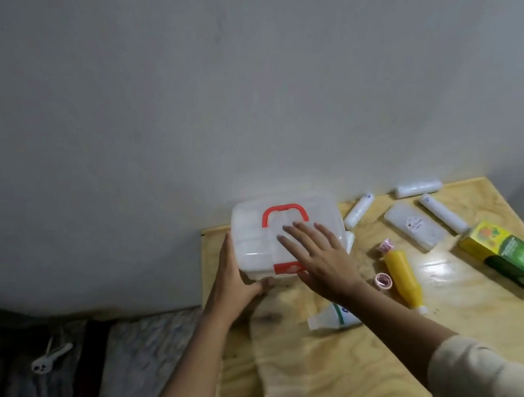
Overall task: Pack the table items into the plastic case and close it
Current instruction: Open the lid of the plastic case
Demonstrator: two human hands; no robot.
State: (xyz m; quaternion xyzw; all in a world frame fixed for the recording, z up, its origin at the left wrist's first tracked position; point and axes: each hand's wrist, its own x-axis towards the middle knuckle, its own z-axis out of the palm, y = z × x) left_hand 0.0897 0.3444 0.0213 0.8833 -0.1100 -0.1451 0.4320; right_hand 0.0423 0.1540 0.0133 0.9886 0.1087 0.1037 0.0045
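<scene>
A translucent plastic case [252, 233] with a red handle and red front latch stands shut at the table's back left corner. My left hand [231, 280] grips its left front corner. My right hand [319, 254] lies flat with fingers spread over the lid's right side. Right of the case lie a yellow bottle [403, 279], a small tape roll [383, 281], a white tube [331, 316], a flat white packet [416, 227], three white wrapped rolls [358, 211] [417, 189] [443, 213] and a green and yellow box [507, 254].
The wooden table [312, 376] stands against a grey wall [240, 100]. To the left, lower down, lies dark bedding with a set of keys [49, 357] on it. The table's left edge runs just beside my left forearm.
</scene>
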